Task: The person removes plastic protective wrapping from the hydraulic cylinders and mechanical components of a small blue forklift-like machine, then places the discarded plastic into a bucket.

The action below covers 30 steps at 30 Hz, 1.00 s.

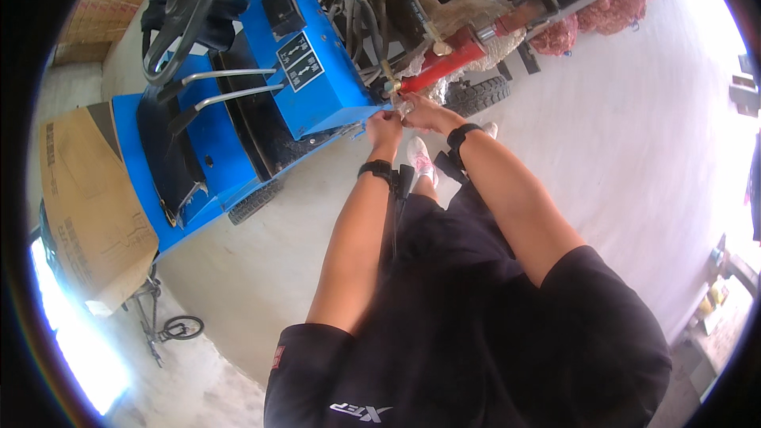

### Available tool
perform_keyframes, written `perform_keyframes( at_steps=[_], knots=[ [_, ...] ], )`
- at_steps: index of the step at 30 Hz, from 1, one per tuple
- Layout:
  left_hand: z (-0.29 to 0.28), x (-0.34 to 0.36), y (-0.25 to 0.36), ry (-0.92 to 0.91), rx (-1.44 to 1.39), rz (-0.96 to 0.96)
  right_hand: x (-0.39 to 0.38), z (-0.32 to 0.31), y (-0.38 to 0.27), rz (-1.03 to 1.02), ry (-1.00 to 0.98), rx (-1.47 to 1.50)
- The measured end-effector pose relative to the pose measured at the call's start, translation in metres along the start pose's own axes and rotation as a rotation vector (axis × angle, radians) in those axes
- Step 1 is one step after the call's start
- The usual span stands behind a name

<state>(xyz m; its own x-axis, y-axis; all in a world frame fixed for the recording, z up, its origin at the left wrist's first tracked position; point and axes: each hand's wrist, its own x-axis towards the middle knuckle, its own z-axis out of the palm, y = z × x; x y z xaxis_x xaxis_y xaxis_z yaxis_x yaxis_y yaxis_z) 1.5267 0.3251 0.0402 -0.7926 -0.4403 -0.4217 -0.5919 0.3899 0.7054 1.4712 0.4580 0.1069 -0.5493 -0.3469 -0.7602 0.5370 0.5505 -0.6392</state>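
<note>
My left hand (384, 126) is closed, its fingers pinched together beside the corner of the blue machine body (329, 107). Just to its right, my right hand (426, 114) is also closed, at the lower end of a red hydraulic cylinder (453, 60). A small translucent scrap, perhaps plastic wrap (403, 108), shows between the two hands; what each one grips is too small to make out. A brass-coloured fitting (391, 87) and a hose (369, 20) sit right above my fingers. Black bands circle both wrists.
The blue machine carries a steering wheel (189, 4), two levers (230, 97) and a tyre (479, 97). Bubble wrap (478, 4) covers parts behind the cylinder. Red mesh sacks (610, 12) lie beyond. A large cardboard box (87, 198) and a bicycle (170, 326) are at left.
</note>
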Motion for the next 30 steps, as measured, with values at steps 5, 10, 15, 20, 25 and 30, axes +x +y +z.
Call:
perform_keyframes(
  at_steps=[5,10,15,20,25,30],
  knots=[
    [-0.003,-0.001,0.010,-0.030,0.037,0.048,0.010,0.004,0.026,-0.130,0.153,-0.090],
    [-0.004,0.009,0.006,-0.183,-0.134,-0.069,0.014,0.000,0.022,-0.096,0.132,-0.226],
    [0.001,0.021,0.040,-0.170,0.008,-0.177,0.033,0.008,0.054,-0.334,0.256,-0.128],
    [0.009,0.041,0.013,-0.119,-0.001,-0.169,0.029,0.016,0.036,-0.404,0.267,-0.307],
    [0.024,0.035,0.031,-0.093,0.001,-0.165,0.019,0.000,0.023,-0.169,0.308,-0.420],
    [0.049,0.043,-0.004,0.113,-0.259,-0.301,0.019,0.007,0.009,-0.226,0.227,-0.602]
  ],
)
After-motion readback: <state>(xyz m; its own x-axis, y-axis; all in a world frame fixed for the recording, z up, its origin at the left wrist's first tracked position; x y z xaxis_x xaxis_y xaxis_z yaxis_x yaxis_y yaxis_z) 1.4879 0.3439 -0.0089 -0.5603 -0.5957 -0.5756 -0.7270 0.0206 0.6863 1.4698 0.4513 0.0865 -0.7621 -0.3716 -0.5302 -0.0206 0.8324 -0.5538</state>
